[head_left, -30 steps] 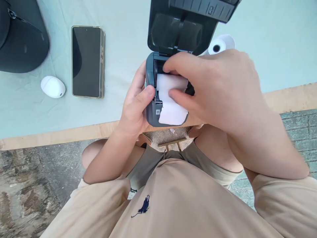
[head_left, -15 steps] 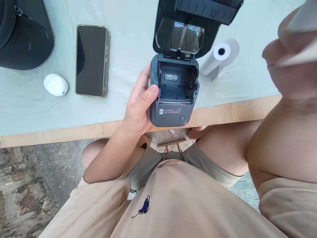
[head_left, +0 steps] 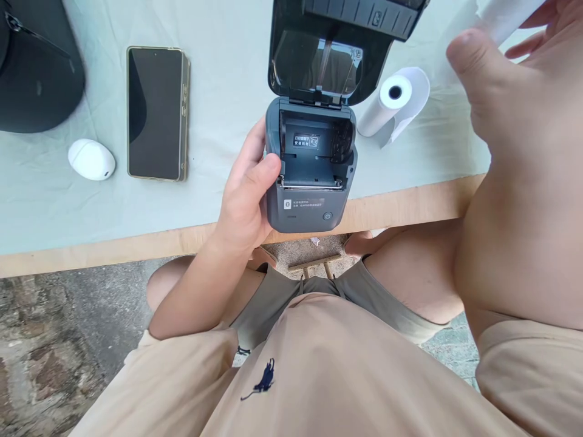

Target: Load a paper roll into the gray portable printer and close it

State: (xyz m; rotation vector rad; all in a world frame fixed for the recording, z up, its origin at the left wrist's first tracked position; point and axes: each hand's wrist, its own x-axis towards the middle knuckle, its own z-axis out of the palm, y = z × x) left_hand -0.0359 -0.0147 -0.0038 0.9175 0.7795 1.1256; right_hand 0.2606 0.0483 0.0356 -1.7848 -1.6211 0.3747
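My left hand [head_left: 248, 188] is closed round the left side of a dark grey portable label printer [head_left: 307, 209], thumb on its edge. The printer's lid [head_left: 319, 64] is swung up, and its bay shows bare with a small printed sticker inside. At the top right my right hand [head_left: 514, 79] grips a white paper roll [head_left: 510, 18], partly cut off by the frame edge, with a loose end near the thumb. Beside the printer, on the cloth, a second white paper roll [head_left: 385, 106] lies partly unrolled, its dark core hole showing.
A phone [head_left: 155, 115] lies face up left of the printer. Farther left are a white earbud-case-like object [head_left: 92, 159] and a black zipped case [head_left: 39, 73]. A pale cloth [head_left: 218, 36] covers the table, whose wooden edge [head_left: 392, 206] runs just before my lap.
My right hand has swung leftward and turned, with the paper roll in it. The left hand keeps its hold on the printer; the whole view has shifted slightly.
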